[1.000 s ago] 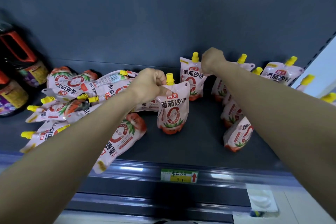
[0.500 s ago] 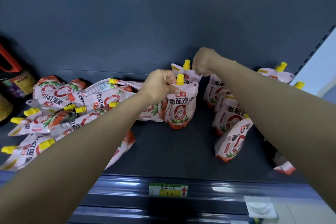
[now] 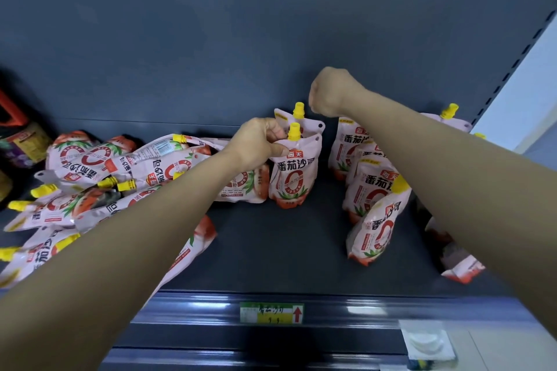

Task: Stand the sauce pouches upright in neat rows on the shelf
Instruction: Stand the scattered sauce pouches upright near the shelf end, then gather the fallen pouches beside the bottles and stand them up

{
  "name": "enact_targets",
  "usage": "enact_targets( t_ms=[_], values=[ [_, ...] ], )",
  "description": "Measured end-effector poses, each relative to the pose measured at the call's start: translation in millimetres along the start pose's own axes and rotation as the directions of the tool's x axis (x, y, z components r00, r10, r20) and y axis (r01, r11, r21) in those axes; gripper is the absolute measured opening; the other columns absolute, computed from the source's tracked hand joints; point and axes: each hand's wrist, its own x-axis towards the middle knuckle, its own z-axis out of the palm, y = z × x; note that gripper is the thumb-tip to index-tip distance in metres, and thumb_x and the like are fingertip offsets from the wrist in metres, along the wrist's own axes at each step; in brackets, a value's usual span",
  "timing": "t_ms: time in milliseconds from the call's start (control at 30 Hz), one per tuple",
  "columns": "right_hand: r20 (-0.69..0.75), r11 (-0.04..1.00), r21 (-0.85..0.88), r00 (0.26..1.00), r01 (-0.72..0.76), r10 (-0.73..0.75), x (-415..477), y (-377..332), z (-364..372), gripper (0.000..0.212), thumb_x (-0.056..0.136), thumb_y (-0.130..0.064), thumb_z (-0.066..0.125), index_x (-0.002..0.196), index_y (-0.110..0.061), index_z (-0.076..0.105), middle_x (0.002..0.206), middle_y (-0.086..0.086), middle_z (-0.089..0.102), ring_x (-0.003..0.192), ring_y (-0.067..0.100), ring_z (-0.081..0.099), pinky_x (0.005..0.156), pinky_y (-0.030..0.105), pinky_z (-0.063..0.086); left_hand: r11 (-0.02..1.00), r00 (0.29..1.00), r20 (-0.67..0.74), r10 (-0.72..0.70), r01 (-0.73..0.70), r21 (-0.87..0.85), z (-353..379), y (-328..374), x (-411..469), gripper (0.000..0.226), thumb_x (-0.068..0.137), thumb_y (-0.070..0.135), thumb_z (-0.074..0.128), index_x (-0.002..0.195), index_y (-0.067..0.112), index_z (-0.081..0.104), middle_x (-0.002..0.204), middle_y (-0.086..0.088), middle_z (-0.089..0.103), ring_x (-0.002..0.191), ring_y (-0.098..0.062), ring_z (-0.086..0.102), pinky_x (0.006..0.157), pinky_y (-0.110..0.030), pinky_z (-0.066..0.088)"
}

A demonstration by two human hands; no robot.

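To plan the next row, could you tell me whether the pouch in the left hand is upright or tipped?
Upright: the tomato sauce pouch stands on its base, yellow cap uppermost, left hand pinching its top.

Open lane on the shelf floor (image 3: 286, 250) between the centre upright pouch (image 3: 294, 178) and the right column of pouches (image 3: 370, 190) (front one leans forward). Toppled pouch heap (image 3: 105, 178) blocks the left. Overhead, free room up the back panel (image 3: 241, 39).
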Motion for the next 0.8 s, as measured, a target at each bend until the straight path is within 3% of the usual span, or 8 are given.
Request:
enact_targets(
  t_ms=[100, 200, 267, 367, 467, 567, 633, 800],
  values=[
    [-0.063, 0.999, 0.012, 0.997, 0.046, -0.045, -10, -7, -6, 0.02, 0.082, 0.0, 0.046, 0.086, 0.004, 0.065, 0.091, 0.016, 0.064, 0.087, 0.034, 0.063, 0.068, 0.034, 0.055, 1.0, 1.0, -0.027, 0.002, -0.002, -0.018, -9, 0, -9, 0.017, 0.076, 0.011, 0.074, 0.087, 0.014, 0.062, 0.075, 0.006, 0.063, 0.069, -0.007, 0.059, 0.063, -0.013, 0.046],
    [-0.112, 0.996, 0.044, 0.991, 0.074, -0.069, -17, -16, -12, 0.027, 0.084, -0.001, 0.05, 0.104, 0.002, 0.067, 0.108, 0.018, 0.067, 0.099, 0.035, 0.064, 0.086, 0.04, 0.056, 1.0, 0.997, -0.078, 0.016, -0.017, -0.009, -28, 5, -21, 0.022, 0.078, 0.011, 0.072, 0.096, 0.016, 0.06, 0.079, 0.006, 0.065, 0.075, -0.007, 0.061, 0.073, -0.015, 0.047],
    [-0.164, 0.994, 0.018, 0.981, 0.107, -0.103, -22, -26, -17, 0.025, 0.086, -0.002, 0.053, 0.107, 0.0, 0.066, 0.112, 0.018, 0.064, 0.1, 0.036, 0.063, 0.086, 0.04, 0.055, 0.997, 0.986, -0.156, 0.061, -0.054, 0.049, -43, 8, -33, 0.024, 0.08, 0.011, 0.07, 0.102, 0.014, 0.06, 0.087, 0.001, 0.065, 0.086, -0.013, 0.061, 0.084, -0.025, 0.047],
    [-0.225, 0.977, -0.045, 0.951, 0.208, -0.212, -31, -49, -23, 0.026, 0.086, -0.006, 0.054, 0.11, -0.003, 0.064, 0.114, 0.017, 0.064, 0.104, 0.037, 0.06, 0.086, 0.04, 0.053, 0.951, 0.926, -0.302, 0.226, -0.143, 0.274, -67, 13, -57, 0.025, 0.082, 0.015, 0.067, 0.107, 0.012, 0.061, 0.102, -0.003, 0.064, 0.099, -0.017, 0.058, 0.091, -0.025, 0.042],
    [-0.22, 0.928, -0.135, 0.902, 0.349, -0.371, -40, -75, -22, 0.028, 0.089, -0.015, 0.055, 0.115, -0.006, 0.061, 0.115, 0.015, 0.063, 0.106, 0.036, 0.058, 0.086, 0.04, 0.051, 0.816, 0.812, -0.37, 0.452, -0.209, 0.538, -89, 13, -81, 0.03, 0.084, 0.017, 0.065, 0.112, 0.007, 0.059, 0.11, -0.011, 0.062, 0.105, -0.027, 0.056, 0.094, -0.035, 0.04],
    [-0.201, 0.849, -0.253, 0.833, 0.464, -0.515, -47, -99, -11, 0.03, 0.09, -0.019, 0.057, 0.116, -0.004, 0.06, 0.115, 0.016, 0.062, 0.106, 0.036, 0.057, 0.084, 0.04, 0.048, 0.703, 0.734, -0.384, 0.56, -0.175, 0.69, -106, 4, -102, 0.031, 0.085, 0.019, 0.063, 0.111, 0.004, 0.059, 0.108, -0.016, 0.062, 0.101, -0.033, 0.055, 0.092, -0.037, 0.037],
    [-0.156, 0.811, -0.273, 0.808, 0.517, -0.568, -50, -116, -1, 0.032, 0.089, -0.02, 0.059, 0.117, -0.005, 0.059, 0.116, 0.016, 0.062, 0.107, 0.037, 0.057, 0.084, 0.042, 0.048, 0.665, 0.728, -0.379, 0.571, -0.139, 0.734, -115, -7, -113, 0.032, 0.083, 0.018, 0.065, 0.11, 0.002, 0.06, 0.108, -0.018, 0.061, 0.101, -0.035, 0.056, 0.09, -0.037, 0.036],
    [0.032, 0.772, -0.247, 0.801, 0.586, -0.598, -51, -153, 38, 0.031, 0.087, -0.013, 0.056, 0.118, -0.009, 0.06, 0.113, 0.014, 0.064, 0.102, 0.034, 0.059, 0.082, 0.04, 0.051, 0.632, 0.797, -0.336, 0.502, -0.074, 0.771, -128, -40, -144, 0.037, 0.079, 0.016, 0.07, 0.11, 0.0, 0.06, 0.106, -0.02, 0.062, 0.098, -0.039, 0.058, 0.088, -0.044, 0.042]
  ],
)
